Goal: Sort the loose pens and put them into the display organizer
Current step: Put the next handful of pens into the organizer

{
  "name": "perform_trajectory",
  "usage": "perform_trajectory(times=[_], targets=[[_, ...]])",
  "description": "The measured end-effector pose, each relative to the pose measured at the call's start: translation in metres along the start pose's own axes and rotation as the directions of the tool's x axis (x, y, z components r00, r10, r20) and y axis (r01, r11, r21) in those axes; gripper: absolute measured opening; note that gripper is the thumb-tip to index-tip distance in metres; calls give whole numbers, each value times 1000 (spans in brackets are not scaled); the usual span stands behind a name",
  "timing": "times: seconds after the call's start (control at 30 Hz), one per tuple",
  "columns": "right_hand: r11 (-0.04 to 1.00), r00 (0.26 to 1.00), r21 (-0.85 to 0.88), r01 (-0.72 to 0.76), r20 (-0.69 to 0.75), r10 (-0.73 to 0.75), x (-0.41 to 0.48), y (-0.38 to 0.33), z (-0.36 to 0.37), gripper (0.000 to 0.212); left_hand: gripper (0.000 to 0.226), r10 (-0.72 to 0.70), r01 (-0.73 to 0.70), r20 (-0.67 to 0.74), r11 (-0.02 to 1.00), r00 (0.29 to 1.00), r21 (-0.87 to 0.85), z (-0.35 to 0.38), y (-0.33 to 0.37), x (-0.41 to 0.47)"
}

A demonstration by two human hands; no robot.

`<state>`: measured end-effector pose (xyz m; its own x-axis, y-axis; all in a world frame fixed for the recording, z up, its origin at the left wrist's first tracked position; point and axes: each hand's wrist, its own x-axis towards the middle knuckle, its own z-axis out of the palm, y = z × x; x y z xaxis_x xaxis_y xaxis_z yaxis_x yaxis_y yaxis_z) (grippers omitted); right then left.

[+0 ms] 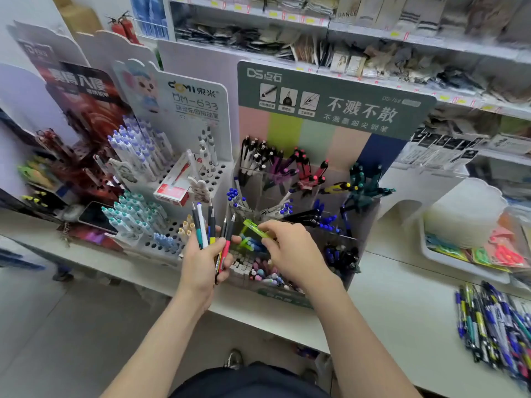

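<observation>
Over the organizer front bins, right hand pinches a green pen, which slants with its free end up-left. Left hand grips the pen bunch upright and fanned, just beside. Loose pile lies far right, bare shelf between.

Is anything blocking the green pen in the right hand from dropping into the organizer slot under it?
Nothing visible blocks it. The right hand pinches the green pen just over an organizer compartment holding similar green pens. The pen bundle in the left hand stands close on its left, beside the path, not across it.
</observation>
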<state>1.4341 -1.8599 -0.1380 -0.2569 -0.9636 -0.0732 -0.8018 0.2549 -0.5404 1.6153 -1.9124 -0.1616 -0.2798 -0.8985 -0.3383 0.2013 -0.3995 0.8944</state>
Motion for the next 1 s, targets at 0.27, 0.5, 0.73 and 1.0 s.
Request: perform_trajectory(times=[0.27, 0.5, 0.73, 1.0], targets=[[999, 996, 26, 24, -87, -21, 38, -25, 26, 33, 15, -36, 41, 80, 998, 996, -55, -25, 16, 4], [943, 920, 317, 103, -391, 31, 7, -37, 38, 22, 14, -62, 76, 235, 996, 970, -51, -25, 26, 8], [606, 908, 790, -89, -186, 376, -15, -54, 21, 38, 17, -65, 14, 407, 992, 911, 128, 6, 34, 11], [786, 703, 617, 19, -567, 428, -16, -30, -28, 29, 19, -125, 53, 429, 983, 895, 176, 28, 34, 17]])
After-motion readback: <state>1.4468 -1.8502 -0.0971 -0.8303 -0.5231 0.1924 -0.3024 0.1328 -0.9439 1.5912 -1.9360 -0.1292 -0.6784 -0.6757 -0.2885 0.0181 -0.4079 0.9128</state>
